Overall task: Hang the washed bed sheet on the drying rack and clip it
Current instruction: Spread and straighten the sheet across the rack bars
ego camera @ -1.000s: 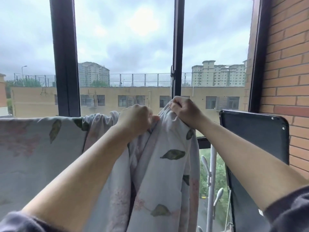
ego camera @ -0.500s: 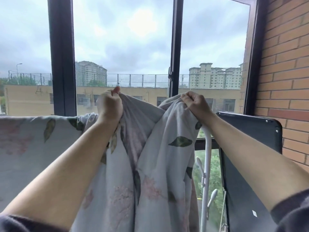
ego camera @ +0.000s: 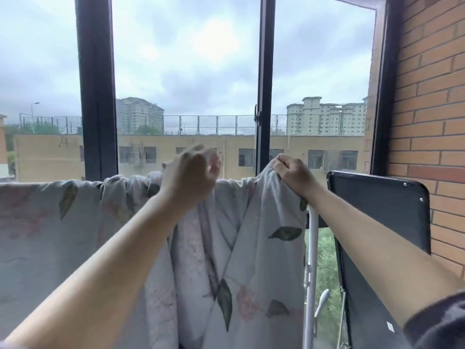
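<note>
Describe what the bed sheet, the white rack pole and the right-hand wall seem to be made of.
Bed sheet: soft woven fabric, matte, pale with printed leaves and pink flowers; it folds and bunches. White rack pole: likely painted metal or plastic tube, smooth with slight sheen. Wall: orange-red brick, matte, with visible mortar lines.

No readable text, label, brand or number shows anywhere.

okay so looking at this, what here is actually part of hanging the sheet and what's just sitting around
Part of the job:
sheet
left hand, blurred over the sheet's top edge
right hand, gripping the sheet
white rack pole

Just there:
black panel by the brick wall
window frame

No clips in view.
</note>
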A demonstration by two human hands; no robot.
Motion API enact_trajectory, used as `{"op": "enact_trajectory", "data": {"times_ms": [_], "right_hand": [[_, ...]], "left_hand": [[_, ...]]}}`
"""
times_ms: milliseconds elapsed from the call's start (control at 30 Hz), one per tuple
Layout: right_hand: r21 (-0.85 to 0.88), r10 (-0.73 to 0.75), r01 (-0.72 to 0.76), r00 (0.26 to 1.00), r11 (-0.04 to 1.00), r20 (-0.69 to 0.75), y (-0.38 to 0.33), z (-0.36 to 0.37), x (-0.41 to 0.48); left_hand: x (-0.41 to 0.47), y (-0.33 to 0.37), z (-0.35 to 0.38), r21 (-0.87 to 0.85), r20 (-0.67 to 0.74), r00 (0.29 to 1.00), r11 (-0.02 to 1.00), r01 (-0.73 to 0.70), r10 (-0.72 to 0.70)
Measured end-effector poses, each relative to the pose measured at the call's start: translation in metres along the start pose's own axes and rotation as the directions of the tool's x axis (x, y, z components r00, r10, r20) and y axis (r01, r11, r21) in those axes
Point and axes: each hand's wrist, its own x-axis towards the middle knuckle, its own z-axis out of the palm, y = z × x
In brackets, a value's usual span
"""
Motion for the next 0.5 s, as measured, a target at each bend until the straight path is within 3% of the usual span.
{"op": "enact_trajectory", "data": {"times_ms": [100, 200, 300, 400, 500], "right_hand": [[-0.006, 0.010, -0.010, 1.000, 1.000, 0.010, 0.004, -0.005, -0.001], [0.012, 0.011, -0.011, 1.000, 1.000, 0.006, 0.005, -0.006, -0.002], [0.040, 0.019, -0.019, 1.000, 0.999, 0.003, 0.005, -0.004, -0.003], [0.077, 0.032, -0.032, 0.999, 0.997, 0.004, 0.001, -0.001, -0.005], [0.129, 0.070, -0.062, 0.996, 0.990, -0.060, -0.002, 0.000, -0.003]], "left_hand": [[-0.007, 0.021, 0.022, 0.072, 0.162, 0.974, 0.982, -0.173, 0.160], [-0.009, 0.021, 0.036, 0.153, 0.117, 0.969, 0.960, -0.234, 0.218], [-0.008, 0.020, 0.039, 0.030, 0.069, 0.978, 0.980, -0.198, 0.196], [-0.007, 0.015, 0.032, -0.038, -0.024, 0.995, 0.994, -0.102, 0.101], [-0.004, 0.009, 0.018, -0.265, -0.161, 0.968, 0.953, 0.146, -0.193]]}}
